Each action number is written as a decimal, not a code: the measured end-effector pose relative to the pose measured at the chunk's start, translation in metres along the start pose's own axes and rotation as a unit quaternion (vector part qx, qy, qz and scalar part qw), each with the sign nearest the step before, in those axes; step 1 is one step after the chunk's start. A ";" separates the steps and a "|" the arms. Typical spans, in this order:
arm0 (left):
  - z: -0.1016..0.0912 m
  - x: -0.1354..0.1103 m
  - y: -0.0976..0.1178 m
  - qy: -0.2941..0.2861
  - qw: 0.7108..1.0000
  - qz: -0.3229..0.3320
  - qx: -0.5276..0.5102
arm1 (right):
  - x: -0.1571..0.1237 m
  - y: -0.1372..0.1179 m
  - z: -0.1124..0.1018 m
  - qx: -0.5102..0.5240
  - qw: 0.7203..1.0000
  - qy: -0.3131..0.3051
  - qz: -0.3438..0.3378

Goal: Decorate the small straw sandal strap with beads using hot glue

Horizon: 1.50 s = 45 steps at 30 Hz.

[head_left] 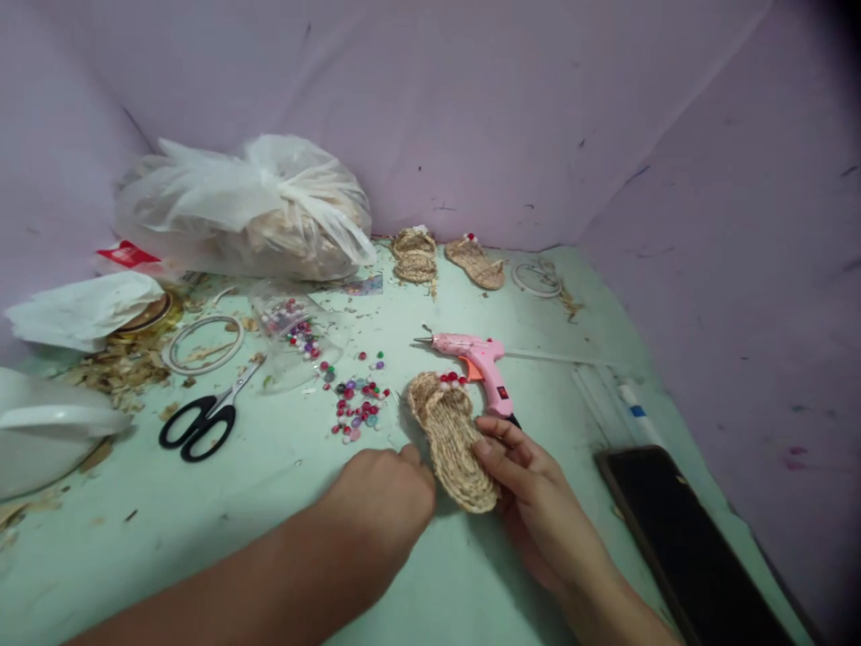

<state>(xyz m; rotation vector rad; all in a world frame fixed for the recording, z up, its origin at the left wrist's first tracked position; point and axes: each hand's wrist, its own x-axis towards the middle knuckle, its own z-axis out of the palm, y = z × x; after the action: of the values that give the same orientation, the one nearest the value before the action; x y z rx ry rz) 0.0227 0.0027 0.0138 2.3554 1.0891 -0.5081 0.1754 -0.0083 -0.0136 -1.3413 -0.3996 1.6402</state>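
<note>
A small woven straw sandal (pixel 449 435) with red beads on its strap lies on the pale green table (pixel 269 502). My right hand (pixel 531 493) grips its heel end, fingers curled over the sole. My left hand (pixel 383 502) is closed, knuckles up, pressed against the sandal's left edge; what its fingers pinch is hidden. A pink glue gun (pixel 477 359) lies just behind the sandal, nozzle pointing left. Loose coloured beads (pixel 356 404) are scattered to the left of the sandal.
Black-handled scissors (pixel 202 420) lie at the left. A tipped clear cup of beads (pixel 292 332), tape rings (pixel 202 345), a white plastic bag (pixel 248 206) and straw scraps sit behind. Finished little sandals (pixel 444 256) rest at the back. A dark phone (pixel 679 529) lies at right.
</note>
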 end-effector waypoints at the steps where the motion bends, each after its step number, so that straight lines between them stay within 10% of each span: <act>1: -0.004 -0.006 0.001 -0.038 0.999 0.001 0.006 | 0.000 0.001 0.000 -0.011 1.000 0.005 -0.001; 11: -0.038 -0.042 -0.037 0.197 0.962 -0.009 -0.188 | 0.001 -0.001 -0.018 -0.353 0.929 -0.109 -0.027; 17: -0.037 -0.015 -0.042 0.233 0.811 -0.105 -0.526 | -0.008 -0.020 -0.027 -0.603 0.780 -0.054 -0.161; 25: -0.023 -0.001 -0.046 0.168 0.620 -0.055 -0.765 | -0.012 -0.042 0.015 -0.479 0.829 -0.093 -0.274; 32: -0.021 0.001 -0.044 0.200 0.588 -0.041 -0.782 | 0.000 -0.027 0.038 -0.422 0.835 -0.130 -0.328; 45: -0.023 -0.003 -0.037 0.171 0.619 -0.079 -0.762 | 0.003 -0.021 0.037 -0.426 0.773 -0.113 -0.457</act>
<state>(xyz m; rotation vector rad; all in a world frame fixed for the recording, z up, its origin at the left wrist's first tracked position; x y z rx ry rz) -0.0046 0.0346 0.0235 0.7645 1.1015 0.6990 0.1524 0.0157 0.0129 -1.1899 -1.7934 0.7376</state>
